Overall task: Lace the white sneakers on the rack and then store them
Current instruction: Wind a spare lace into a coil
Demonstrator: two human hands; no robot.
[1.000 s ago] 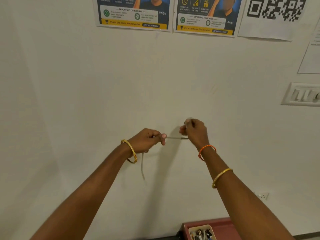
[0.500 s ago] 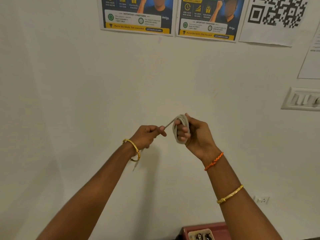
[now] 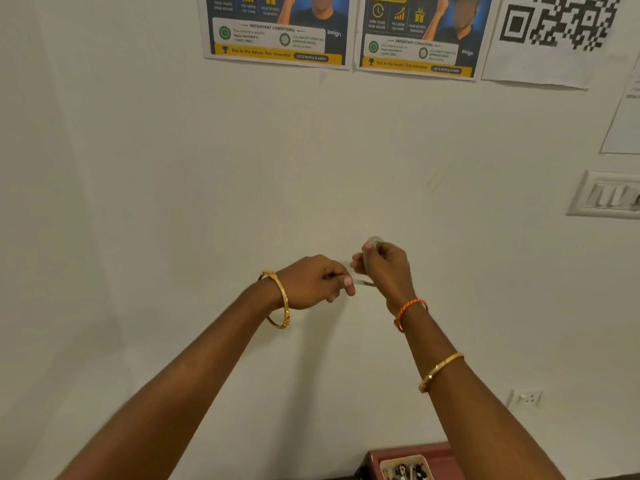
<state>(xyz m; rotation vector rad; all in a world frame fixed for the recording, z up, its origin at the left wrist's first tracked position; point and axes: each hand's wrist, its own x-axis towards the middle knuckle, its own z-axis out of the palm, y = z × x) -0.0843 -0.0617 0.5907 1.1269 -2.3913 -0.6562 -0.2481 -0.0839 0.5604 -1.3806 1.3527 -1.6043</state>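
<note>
Your 2 hands work 1 white shoelace in front of a cream wall.

Your left hand (image 3: 313, 282) pinches 1 end of the white shoelace (image 3: 362, 281) between thumb and curled fingers; your right hand (image 3: 386, 268) is curled round the rest, with a blurred bit of lace showing above its fingers. A short stretch runs between the hands, which sit just beside each other. You wear 2 gold bangles, 1 on the left wrist (image 3: 280, 299) and 1 on the right forearm (image 3: 440, 370), plus 1 orange thread band (image 3: 408, 311). On the wall hang 2 blue posters (image 3: 277, 29), 1 QR-code sheet (image 3: 554, 26), 1 switch panel (image 3: 609, 195) and 1 socket (image 3: 526, 398). 1 red box (image 3: 433, 453) sits at the bottom edge.
</note>
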